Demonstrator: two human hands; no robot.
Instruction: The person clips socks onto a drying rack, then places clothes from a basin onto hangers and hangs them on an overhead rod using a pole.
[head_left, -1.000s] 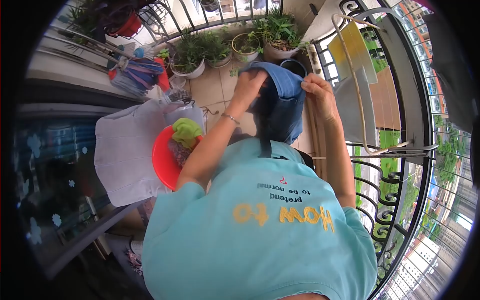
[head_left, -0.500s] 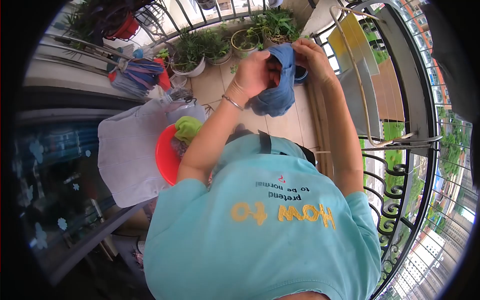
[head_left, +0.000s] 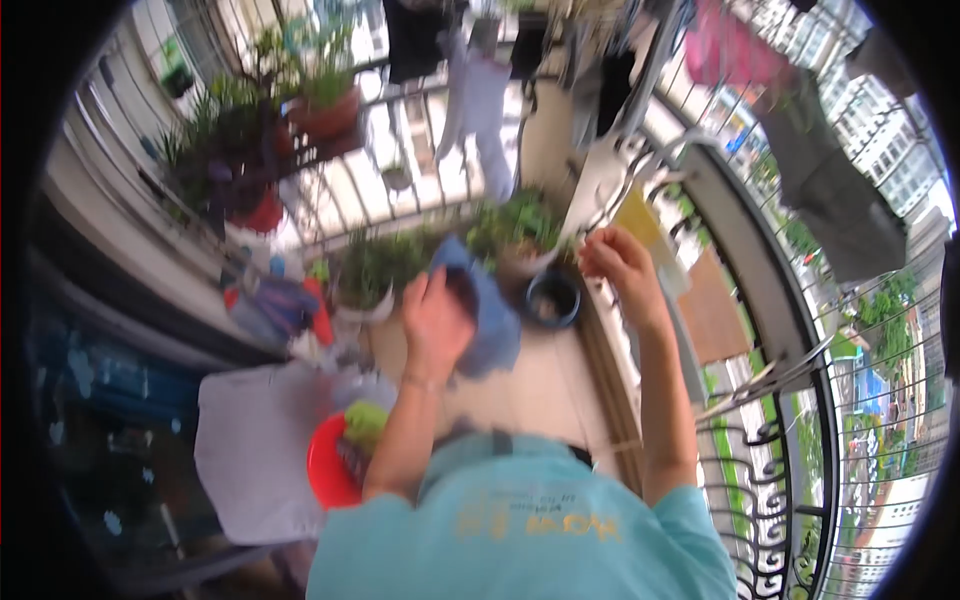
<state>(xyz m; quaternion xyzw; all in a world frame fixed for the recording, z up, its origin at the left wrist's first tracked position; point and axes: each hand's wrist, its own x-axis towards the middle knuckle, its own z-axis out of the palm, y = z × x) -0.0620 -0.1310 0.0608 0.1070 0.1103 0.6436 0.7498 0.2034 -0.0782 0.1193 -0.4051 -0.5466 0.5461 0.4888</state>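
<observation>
A blue garment, blurred, hangs from my left hand, which is closed on it. Its dark inside shows near my fingers, but its exact kind I cannot make out. To the right and apart from the cloth, my right hand is raised near the balcony rail. Its fingers are curled together, and whatever may be between them is hidden. Below my left forearm, a red basin holds a lime-green cloth and other fabric.
Potted plants line the far railing, with a dark blue pot at their right. Laundry, including a pale garment and grey trousers, hangs overhead. Mops stand left, above a cloth-covered surface.
My right hand has let go of the blue garment and moved away to the right. My left hand keeps the garment, now further left. The view has tilted up, showing hanging laundry.
</observation>
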